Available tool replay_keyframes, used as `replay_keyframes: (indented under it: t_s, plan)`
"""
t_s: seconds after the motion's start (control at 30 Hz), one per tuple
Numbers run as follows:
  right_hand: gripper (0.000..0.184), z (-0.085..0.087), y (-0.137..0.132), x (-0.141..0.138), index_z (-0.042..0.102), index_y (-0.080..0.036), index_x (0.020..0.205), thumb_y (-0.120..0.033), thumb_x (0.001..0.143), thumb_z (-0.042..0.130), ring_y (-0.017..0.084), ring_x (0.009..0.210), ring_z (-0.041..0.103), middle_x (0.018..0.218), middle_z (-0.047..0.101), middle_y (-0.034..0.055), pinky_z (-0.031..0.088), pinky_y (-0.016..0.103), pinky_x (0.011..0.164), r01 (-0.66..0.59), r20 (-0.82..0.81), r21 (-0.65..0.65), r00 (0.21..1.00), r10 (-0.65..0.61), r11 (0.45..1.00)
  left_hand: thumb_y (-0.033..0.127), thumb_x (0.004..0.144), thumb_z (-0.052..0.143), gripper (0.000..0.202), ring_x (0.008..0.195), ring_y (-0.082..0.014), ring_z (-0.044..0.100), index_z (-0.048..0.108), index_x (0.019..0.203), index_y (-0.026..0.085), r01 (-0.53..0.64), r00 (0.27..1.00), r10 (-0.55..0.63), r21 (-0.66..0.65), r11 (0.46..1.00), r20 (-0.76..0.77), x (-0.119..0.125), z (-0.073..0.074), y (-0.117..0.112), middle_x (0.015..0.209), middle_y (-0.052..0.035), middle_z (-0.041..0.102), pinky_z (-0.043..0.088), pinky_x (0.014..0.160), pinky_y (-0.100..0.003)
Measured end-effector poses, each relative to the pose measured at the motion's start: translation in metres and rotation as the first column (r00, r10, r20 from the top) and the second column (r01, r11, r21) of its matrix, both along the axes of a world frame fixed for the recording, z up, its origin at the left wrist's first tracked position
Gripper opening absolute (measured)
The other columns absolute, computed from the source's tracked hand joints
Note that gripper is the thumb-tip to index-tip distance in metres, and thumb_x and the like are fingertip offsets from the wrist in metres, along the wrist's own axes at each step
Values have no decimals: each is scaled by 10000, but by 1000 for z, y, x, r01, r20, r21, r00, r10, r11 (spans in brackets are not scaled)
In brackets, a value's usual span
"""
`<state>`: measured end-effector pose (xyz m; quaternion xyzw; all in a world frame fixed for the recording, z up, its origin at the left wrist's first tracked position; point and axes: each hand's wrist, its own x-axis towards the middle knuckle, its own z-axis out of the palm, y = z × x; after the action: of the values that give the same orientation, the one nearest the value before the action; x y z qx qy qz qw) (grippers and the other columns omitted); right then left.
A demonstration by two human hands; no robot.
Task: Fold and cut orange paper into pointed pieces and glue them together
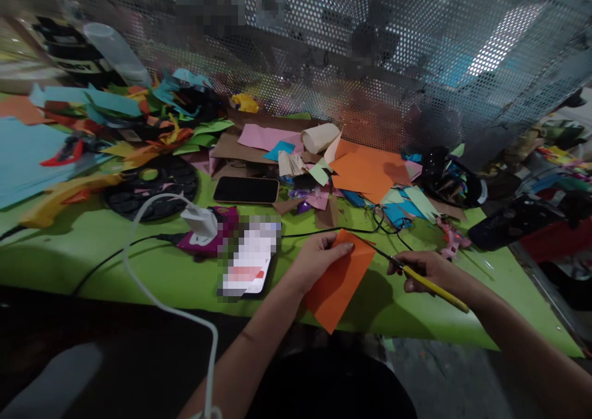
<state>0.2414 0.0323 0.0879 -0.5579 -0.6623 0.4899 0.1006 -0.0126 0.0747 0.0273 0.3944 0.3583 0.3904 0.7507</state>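
Observation:
My left hand point(319, 255) pinches the upper edge of an orange paper sheet point(337, 283) and holds it above the green table cover point(152, 271). My right hand point(425, 271) is closed round a yellow pencil point(432, 286) whose dark tip touches the sheet's top right edge. A lit phone point(250, 261) lies just left of my left hand, and a dark phone point(246, 190) lies flat behind it.
Heaps of coloured paper scraps point(139, 116) cover the back left, with a black round disc point(152, 184) in front. More orange paper point(370, 169) and scraps lie at the back centre. A white charger and cable point(198, 221) cross the front left. A perforated metal screen point(370, 49) stands behind.

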Motion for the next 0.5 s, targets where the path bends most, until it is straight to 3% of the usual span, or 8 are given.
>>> replay_keyframes:
  t_s: [0.27, 0.5]
  plan:
    - [395, -7, 1, 0, 682, -199, 947, -500, 696, 726, 128, 617, 475, 721, 587, -5, 363, 239, 547, 14, -1, 20, 1000, -14, 1000, 449, 570, 888, 397, 720, -194, 708, 778, 840, 180, -13, 1000, 14, -43, 999, 11, 1, 4, -1, 852, -62, 778, 538, 693, -277]
    - [382, -5, 3, 3, 697, -208, 951, -509, 717, 710, 154, 650, 567, 790, 665, 15, 423, 253, 558, 24, 44, 102, 999, -28, 994, 439, 605, 871, 355, 711, -187, 705, 775, 837, 188, -15, 1000, 15, -30, 999, 0, 0, -1, 0, 858, -59, 777, 532, 677, -268]
